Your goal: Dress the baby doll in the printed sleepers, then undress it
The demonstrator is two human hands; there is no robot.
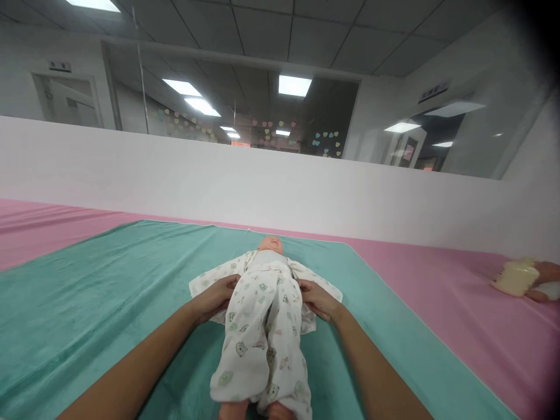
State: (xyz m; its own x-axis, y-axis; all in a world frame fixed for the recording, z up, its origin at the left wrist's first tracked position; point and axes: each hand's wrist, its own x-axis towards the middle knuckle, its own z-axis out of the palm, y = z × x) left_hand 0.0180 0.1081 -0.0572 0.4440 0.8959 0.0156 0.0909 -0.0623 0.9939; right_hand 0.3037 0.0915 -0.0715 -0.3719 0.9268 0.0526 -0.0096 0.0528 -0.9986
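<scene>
A baby doll (pixel 270 244) lies on its back on a green blanket (pixel 144 280), its head away from me. It wears a white printed jacket (pixel 227 270), spread to both sides, and loose printed pants (pixel 249 332) drawn up to the waist. My left hand (pixel 219 296) is closed on the left side of the pants near the waist, its fingertips partly hidden by the cloth. On the opposite side my right hand (pixel 317 298) holds the pants in the same way, fingers bent in at the hip. Below the hems the doll's legs (pixel 233 410) show.
Pink sheeting (pixel 441 286) lies under the blanket. At the far right are a pale yellow garment (pixel 516 276) and part of what looks like another doll (pixel 549 273). A white low wall (pixel 262 186) with glass above it stands behind.
</scene>
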